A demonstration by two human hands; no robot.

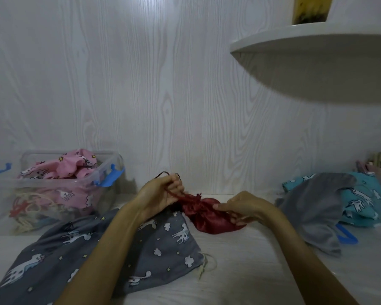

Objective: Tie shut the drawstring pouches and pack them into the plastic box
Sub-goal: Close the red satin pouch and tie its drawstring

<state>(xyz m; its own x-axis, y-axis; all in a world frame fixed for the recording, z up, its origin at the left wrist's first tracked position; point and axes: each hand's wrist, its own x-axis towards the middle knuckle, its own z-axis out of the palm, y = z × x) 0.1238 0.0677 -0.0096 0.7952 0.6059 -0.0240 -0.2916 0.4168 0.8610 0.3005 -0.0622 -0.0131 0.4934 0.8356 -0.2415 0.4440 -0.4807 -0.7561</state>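
Between both hands, the red pouch point(204, 213) is lying cinched. Left hand point(161, 193) is pinching its cord point(174, 192) to tighten; right hand point(243, 208) is gripping the cloth, anchoring it.

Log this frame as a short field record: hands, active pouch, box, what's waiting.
left hand: grips the dark red cord, pulled up and away from the pouch neck
right hand: pinches the body of the red satin pouch
pouch neck: gathered; knot not visible
plastic box: far left, lid off, pink unicorn pouch on top inside
waiting: grey unicorn pouch in front, plain grey pouch and teal unicorn pouch on the right
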